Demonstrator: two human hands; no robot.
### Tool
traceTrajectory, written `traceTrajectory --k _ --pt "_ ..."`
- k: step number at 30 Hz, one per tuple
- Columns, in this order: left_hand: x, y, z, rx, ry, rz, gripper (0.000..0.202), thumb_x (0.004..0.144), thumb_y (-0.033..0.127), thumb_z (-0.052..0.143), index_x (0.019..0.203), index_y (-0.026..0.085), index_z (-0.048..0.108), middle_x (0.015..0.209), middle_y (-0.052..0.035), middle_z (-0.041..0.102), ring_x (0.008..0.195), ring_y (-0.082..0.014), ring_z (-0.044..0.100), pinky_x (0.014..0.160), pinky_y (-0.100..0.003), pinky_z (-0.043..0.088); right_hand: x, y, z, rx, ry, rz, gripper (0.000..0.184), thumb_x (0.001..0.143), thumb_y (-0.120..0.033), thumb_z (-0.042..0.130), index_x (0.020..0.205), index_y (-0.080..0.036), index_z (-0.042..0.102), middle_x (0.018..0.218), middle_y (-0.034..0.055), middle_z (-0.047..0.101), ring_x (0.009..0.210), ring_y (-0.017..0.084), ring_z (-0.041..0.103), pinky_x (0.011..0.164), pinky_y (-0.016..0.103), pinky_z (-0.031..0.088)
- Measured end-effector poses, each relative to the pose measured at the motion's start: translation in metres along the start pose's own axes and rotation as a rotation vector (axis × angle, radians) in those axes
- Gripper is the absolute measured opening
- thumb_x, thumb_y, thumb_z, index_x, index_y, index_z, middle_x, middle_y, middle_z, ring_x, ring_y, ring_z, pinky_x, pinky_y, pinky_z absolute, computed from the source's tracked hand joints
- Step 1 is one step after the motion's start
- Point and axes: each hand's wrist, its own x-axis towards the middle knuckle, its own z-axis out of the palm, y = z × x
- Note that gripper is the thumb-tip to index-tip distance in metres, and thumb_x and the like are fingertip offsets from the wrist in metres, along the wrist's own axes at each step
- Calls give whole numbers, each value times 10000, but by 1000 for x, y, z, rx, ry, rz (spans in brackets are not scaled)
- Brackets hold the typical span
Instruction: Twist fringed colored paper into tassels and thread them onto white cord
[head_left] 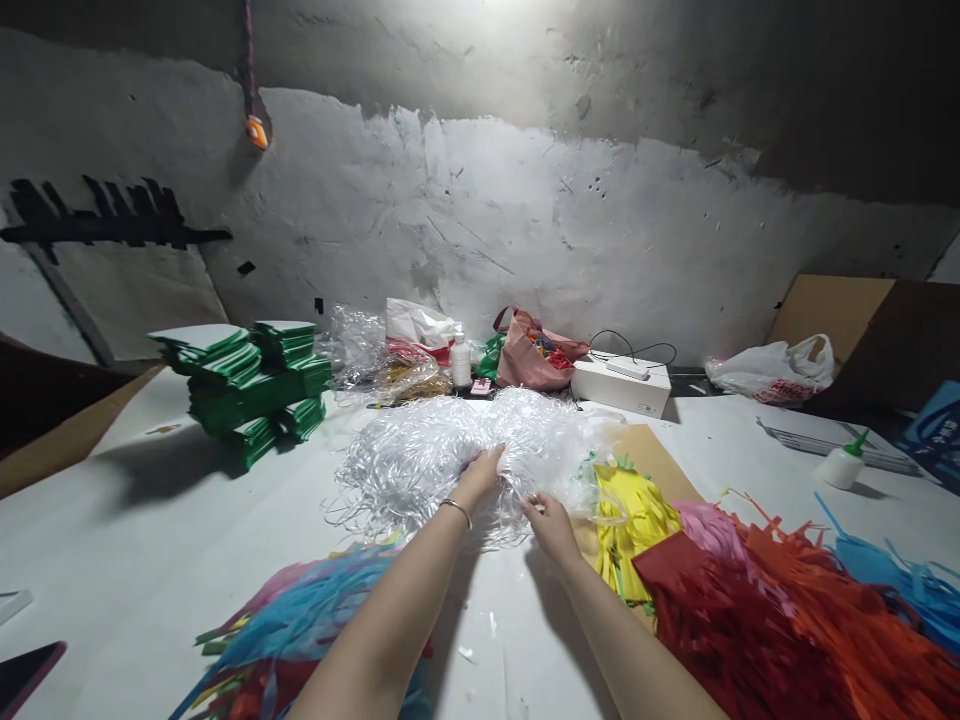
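Seen from the head camera, a big fluffy heap of white shredded plastic strips point(457, 450) lies in the middle of a white-covered work surface point(150, 540), and everything else sits around it. The left hand point(480, 472), with a thin bracelet point(456, 510) on its wrist, is pressed into the near edge of the heap, its fingers buried among the strips so I cannot tell how far they are curled. The right hand point(551, 520) is just beside it at the heap's near right edge, fingertips drawn together and pinching a few strands.

To the right of the heap, a bundle of yellow fringed paper point(630, 515) rests on a brown cardboard sheet point(649, 455), with dark red fringed paper point(712, 620) and orange fringed paper point(817, 600) spreading nearer the viewer. In front of the heap, on the left, lies blue fringed paper point(315, 620). Well to the heap's left stands a stack of green folded card pieces point(251, 385). Behind the heap sit a white rectangular box point(621, 385) and a pink bag point(536, 355); far right, a small white glue bottle with a green tip point(841, 462).
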Motion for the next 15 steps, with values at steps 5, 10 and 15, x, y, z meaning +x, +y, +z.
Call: traceTrajectory --k 5,10,15 --pt "-6 7 2 61 12 -46 392 941 337 626 1296 184 561 1309 -106 594 1097 -257 630 906 -479 554 -8 -27 -2 210 -67 -39 421 804 -624 621 807 -205 582 857 34 621 713 146 572 553 229 422" --pt "-15 14 3 107 41 -53 398 942 338 623 1305 188 555 1325 -108 585 1109 -261 625 914 -485 550 -48 -46 7 332 -122 114 550 708 -750 572 678 -241 366 563 -76 400 431 65 277 399 191 177" --pt "-19 15 1 153 45 -42 398 944 340 620 1307 190 555 1328 -108 584 1110 -261 625 917 -485 549 -156 -42 -50 295 -95 168 503 773 -664 650 670 -225 428 589 -54 390 503 93 382 468 215 308"
